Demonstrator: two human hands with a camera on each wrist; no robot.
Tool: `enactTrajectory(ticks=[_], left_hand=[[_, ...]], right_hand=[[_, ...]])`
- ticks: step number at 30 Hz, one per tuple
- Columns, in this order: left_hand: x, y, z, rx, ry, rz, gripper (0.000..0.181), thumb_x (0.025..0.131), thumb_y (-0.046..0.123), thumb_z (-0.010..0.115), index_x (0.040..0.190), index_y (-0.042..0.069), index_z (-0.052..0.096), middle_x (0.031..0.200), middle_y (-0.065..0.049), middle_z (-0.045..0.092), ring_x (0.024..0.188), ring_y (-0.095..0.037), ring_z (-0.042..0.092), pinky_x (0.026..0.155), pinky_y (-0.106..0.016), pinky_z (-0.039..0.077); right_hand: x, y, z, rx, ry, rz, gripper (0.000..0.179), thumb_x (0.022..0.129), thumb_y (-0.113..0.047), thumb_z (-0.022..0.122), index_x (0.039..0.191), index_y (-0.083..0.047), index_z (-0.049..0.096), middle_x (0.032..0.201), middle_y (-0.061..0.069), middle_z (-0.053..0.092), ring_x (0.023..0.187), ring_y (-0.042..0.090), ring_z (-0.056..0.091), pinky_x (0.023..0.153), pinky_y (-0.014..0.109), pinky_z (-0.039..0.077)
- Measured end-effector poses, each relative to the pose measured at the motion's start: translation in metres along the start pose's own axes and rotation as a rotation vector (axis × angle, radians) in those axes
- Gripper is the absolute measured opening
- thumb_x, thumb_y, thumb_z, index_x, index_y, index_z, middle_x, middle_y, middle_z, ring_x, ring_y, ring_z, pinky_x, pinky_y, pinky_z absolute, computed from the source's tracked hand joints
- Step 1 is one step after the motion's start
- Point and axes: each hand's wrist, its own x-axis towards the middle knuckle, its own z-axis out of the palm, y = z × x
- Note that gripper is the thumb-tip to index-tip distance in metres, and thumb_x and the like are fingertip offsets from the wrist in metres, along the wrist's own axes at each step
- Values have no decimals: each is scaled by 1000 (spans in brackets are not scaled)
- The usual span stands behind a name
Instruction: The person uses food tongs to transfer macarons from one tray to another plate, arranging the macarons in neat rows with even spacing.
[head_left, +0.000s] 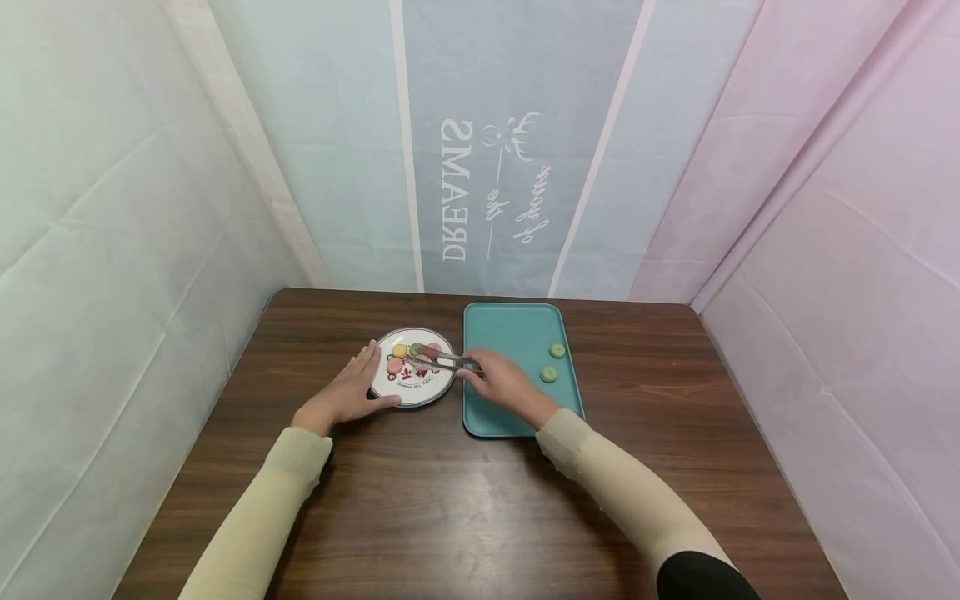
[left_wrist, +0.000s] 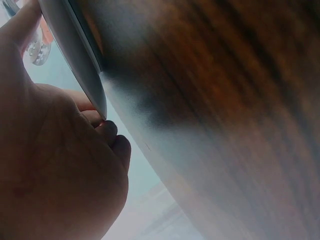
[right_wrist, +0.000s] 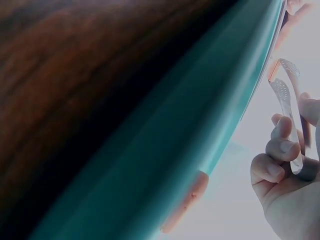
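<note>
A round white plate (head_left: 390,387) with red print holds several macarons, among them a yellow macaron (head_left: 400,351), a green macaron (head_left: 416,350) and a pink macaron (head_left: 394,366). My left hand (head_left: 347,392) spreads its thumb and fingers along the plate's left and near rim; the left wrist view shows fingertips right at the plate edge (left_wrist: 82,65). Over the tray's left side, my right hand (head_left: 504,382) grips metal tongs (head_left: 453,361). Their perforated tips (right_wrist: 281,90) reach over the plate among the macarons, partly covering them. Whether they pinch one I cannot tell.
Just right of the plate lies a teal rectangular tray (head_left: 510,325). Along its right side sit two green macarons, a farther green macaron (head_left: 557,351) and a nearer green macaron (head_left: 549,374). Both stand on a dark wooden table (head_left: 465,517), with fabric panels (head_left: 525,208) behind and beside it.
</note>
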Motion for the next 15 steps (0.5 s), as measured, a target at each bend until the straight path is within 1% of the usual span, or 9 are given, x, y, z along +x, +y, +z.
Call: enactTrajectory(ticks=[4,9,11,15], left_hand=[[0,0,1,-8,8,9,118,100,63,67,168,-9,1,178,-27,-5,165,-43,2,133,-60,8],[1,-3,3,8,-4,-2,120,100,67,64,169,-5,-2,178,-24,-7,166,-39,-1,134,-56,7],[1,-2,2,8,-6,-4,120,100,68,64,169,-5,-2,178,-24,-8,166,-38,-1,134,-56,7],[-1,2,-1,-8,0,1,119,100,64,67,168,-8,1,178,-26,-5,165,-41,1,134,-58,8]], right_hand=[[1,-1,1,-3,-1,-5,34,109,-37,67,129,-9,71,104,2,71,80,12,60,69,35,52],[4,-2,2,-9,-17,-4,31,109,-37,66,126,-12,72,101,0,70,79,11,61,69,35,53],[5,-2,3,-12,-23,-4,32,109,-37,65,127,-11,72,104,1,71,81,11,62,70,35,54],[6,-3,4,-18,-29,-6,35,110,-36,65,130,-8,71,109,5,73,86,14,65,74,37,55]])
